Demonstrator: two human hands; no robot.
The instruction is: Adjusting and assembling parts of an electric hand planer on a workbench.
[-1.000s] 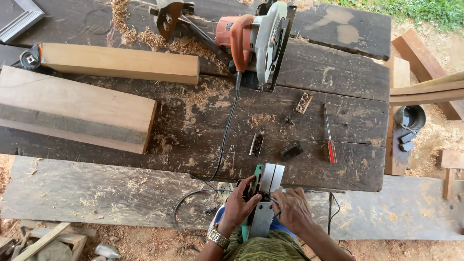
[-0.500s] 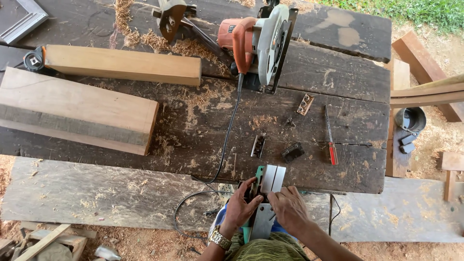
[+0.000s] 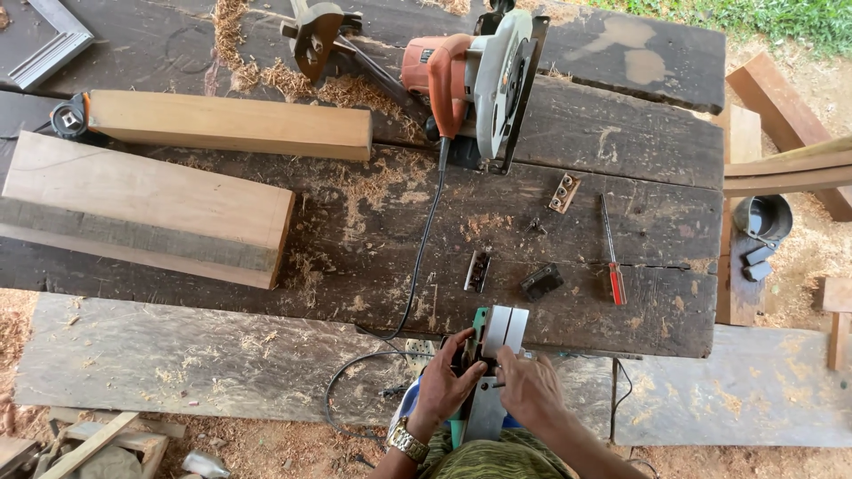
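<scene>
Electric planer (image 3: 493, 355), green-bodied with a pale metal sole turned upward, sits at the near edge of the dark plank workbench (image 3: 621, 124), over the person's lap. Left hand (image 3: 448, 383) is clamped on its left side, fingers curled round the body; right hand (image 3: 530, 386) presses on the sole with fingers together. Just beyond lie a small metal blade holder (image 3: 477, 270), a dark block (image 3: 540, 282) and a red-handled screwdriver (image 3: 612, 263). Farther back stands an orange circular saw (image 3: 479, 80)

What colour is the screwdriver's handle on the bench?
Red, on the screwdriver lying right of the small metal parts; head view shows it.
</scene>
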